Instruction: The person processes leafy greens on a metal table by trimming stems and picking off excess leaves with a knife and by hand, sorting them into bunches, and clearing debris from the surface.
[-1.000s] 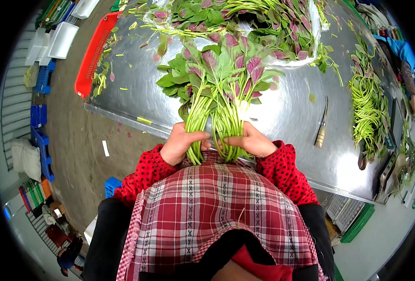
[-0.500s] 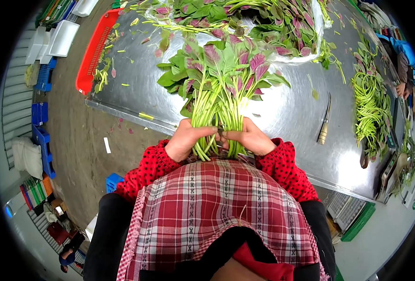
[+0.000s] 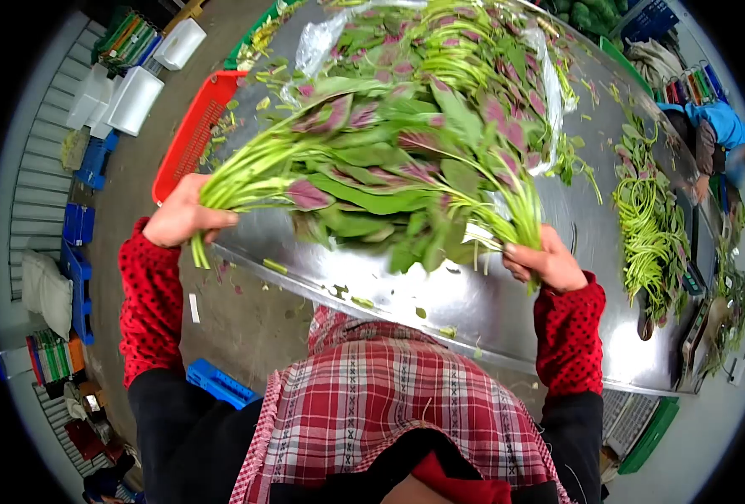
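Observation:
My left hand (image 3: pixel 181 214) is wrapped round the stems of a bunch of amaranth (image 3: pixel 259 164), held out to the left over the table's front edge. On the right, my right hand (image 3: pixel 549 260) grips the stems of a second bunch of amaranth (image 3: pixel 507 197). The green and purple leaves of both bunches meet and overlap in the middle, so where one ends is hard to make out. They hang tilted above the metal table (image 3: pixel 347 286), somewhat blurred. Behind them lies a heap of loose amaranth (image 3: pixel 465 50), partly on clear plastic (image 3: pixel 318 42).
A red plastic basket (image 3: pixel 192 126) stands at the table's left edge. To the right lies a row of amaranth (image 3: pixel 650 244) with curled stems. Leaf scraps (image 3: pixel 360 301) dot the front edge. Another person's hand (image 3: pixel 703 186) is at the far right. A blue crate (image 3: pixel 221 382) sits on the floor.
My hands were close together at my apron, holding stems upright. They have moved up and wide apart, each with a bunch, and the leaves now lie sideways between them.

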The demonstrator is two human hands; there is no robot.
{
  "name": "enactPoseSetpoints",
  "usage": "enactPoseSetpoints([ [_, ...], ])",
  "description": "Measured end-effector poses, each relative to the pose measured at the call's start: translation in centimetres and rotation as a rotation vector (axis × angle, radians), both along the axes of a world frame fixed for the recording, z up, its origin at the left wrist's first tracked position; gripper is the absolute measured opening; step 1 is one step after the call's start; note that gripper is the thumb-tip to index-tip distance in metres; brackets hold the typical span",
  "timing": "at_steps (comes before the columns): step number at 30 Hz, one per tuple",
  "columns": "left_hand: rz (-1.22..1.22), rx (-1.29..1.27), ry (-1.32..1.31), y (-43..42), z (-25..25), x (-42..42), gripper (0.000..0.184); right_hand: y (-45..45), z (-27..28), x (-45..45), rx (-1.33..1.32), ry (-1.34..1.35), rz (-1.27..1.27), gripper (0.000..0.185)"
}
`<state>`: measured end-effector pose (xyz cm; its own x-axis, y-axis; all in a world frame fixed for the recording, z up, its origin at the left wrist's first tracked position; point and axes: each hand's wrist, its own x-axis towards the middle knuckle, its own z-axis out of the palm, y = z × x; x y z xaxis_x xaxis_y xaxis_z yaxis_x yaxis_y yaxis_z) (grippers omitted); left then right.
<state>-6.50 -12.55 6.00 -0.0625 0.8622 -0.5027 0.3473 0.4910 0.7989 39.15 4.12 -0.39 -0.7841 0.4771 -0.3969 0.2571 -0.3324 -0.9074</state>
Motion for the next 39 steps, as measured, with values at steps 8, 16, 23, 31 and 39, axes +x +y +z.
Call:
enactPoseSetpoints([
  [8, 0.290, 0.430, -0.208, 3.7, 0.4, 0.7, 0.019, 0.9, 2.2, -5.2, 0.561, -0.038, -0.202, 0.017],
  [16, 0.119, 0.472, 0.154, 9.9, -0.7, 0.3, 0.019, 3.3, 4.7, -11.0, 0.416, 0.047, -0.268, 0.016],
  [23, 0.056, 0.539, 0.673, 12.0, -1.8, -0.6, 0.015, 4.0, 3.9, -11.9, 0.416, 0.016, -0.292, 0.021],
  [31, 0.137, 0.339, 0.506, 13.3, 0.0, -2.2, 0.014, 4.9, 4.8, -11.7, 0.423, 0.029, -0.316, 0.017],
  [39, 0.127, 0.577, 0.549, 13.9, 0.6, -3.0, 0.014, 6.2, 3.9, -10.5, 0.292, 0.067, -0.422, 0.025],
])
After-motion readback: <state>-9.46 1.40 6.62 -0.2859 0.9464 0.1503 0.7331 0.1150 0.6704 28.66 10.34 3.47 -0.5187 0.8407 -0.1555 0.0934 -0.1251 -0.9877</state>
